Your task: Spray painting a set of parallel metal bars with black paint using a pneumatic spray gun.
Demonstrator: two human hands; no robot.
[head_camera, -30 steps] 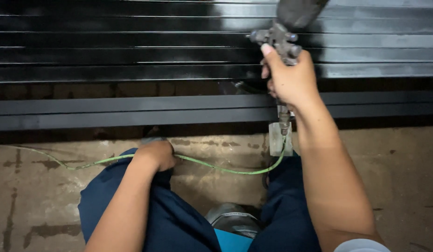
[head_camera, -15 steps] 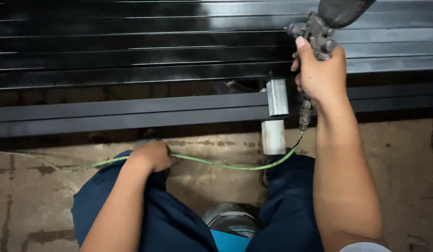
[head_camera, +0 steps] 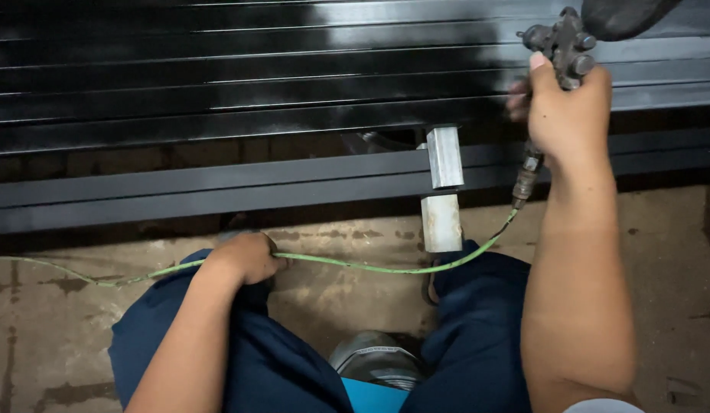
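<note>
At the near edge, over the knees: left hand (head_camera: 246, 258) closed around green air hose (head_camera: 355, 265), position unchanged from a second ago. Beyond, grey square stub (head_camera: 443, 187) now exposed, no longer masked by the arm. Farther out, right hand (head_camera: 567, 115) wrapped tight on spray gun (head_camera: 560, 47), shifted rightward along glossy black slats (head_camera: 255, 84); coating pass judged advancing toward the right end.
</note>
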